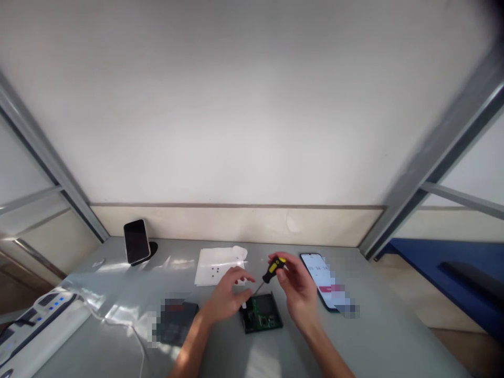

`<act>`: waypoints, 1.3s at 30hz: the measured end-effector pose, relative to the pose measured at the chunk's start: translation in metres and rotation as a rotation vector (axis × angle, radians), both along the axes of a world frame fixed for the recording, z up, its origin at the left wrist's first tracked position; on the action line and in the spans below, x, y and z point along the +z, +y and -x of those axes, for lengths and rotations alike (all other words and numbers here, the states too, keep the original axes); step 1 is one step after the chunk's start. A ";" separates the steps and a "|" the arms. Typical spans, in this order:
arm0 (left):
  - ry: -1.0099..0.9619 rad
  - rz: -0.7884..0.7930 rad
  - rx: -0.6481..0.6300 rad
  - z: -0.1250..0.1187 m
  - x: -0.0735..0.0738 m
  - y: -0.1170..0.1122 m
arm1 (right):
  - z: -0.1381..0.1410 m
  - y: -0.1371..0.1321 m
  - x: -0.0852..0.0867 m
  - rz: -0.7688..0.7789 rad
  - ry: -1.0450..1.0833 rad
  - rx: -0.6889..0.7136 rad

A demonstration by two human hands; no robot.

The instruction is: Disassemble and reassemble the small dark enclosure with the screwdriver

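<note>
My right hand [296, 286] grips a black and yellow screwdriver [273, 270] by its handle, the shaft slanting down to the left. Its tip is near the upper left corner of a small black casing [263, 330] that lies on the table. A green circuit board [260, 315] shows inside the casing. My left hand [228, 294] is open beside that same corner, thumb and index finger apart; whether the thumb touches the casing I cannot tell. Behind it, several tiny dark screws [215, 272] lie on a white sheet of paper [205, 262].
A dark flat panel [177, 320] lies left of my left forearm. Right of my right hand is a phone [315, 270] with a lit screen. Another dark-screened device [136, 242] stands at the back left. A power strip [43, 325] and white cable [136, 333] occupy the left side.
</note>
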State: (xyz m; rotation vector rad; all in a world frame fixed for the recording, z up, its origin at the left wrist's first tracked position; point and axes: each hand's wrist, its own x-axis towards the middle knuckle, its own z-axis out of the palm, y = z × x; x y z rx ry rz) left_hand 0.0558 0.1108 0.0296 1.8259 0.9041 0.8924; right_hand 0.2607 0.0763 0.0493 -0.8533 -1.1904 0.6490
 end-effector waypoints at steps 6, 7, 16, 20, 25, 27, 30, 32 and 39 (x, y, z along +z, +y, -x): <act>0.133 -0.094 0.022 -0.007 -0.010 0.001 | -0.006 0.006 0.000 -0.016 0.121 -0.098; 0.140 -0.103 0.035 -0.008 -0.011 0.002 | -0.005 0.007 0.001 -0.015 0.121 -0.097; 0.406 -0.405 0.311 0.005 -0.018 0.017 | 0.001 0.008 -0.004 -0.017 0.119 -0.279; 0.577 -0.504 0.437 0.012 -0.026 0.020 | 0.000 0.010 -0.007 0.000 0.128 -0.288; 0.687 -0.505 0.452 0.014 -0.033 0.019 | 0.001 0.009 -0.008 0.009 0.137 -0.263; 0.701 -0.487 0.424 0.015 -0.035 0.020 | 0.001 0.009 -0.007 0.014 0.137 -0.260; 0.671 -0.488 0.409 0.016 -0.034 0.022 | 0.000 0.008 -0.005 0.014 0.157 -0.259; 0.619 -0.492 0.438 0.017 -0.030 0.021 | -0.003 0.009 -0.003 0.002 0.225 -0.241; 0.355 -0.263 0.096 -0.006 -0.004 -0.013 | -0.019 0.019 -0.002 0.357 0.271 0.063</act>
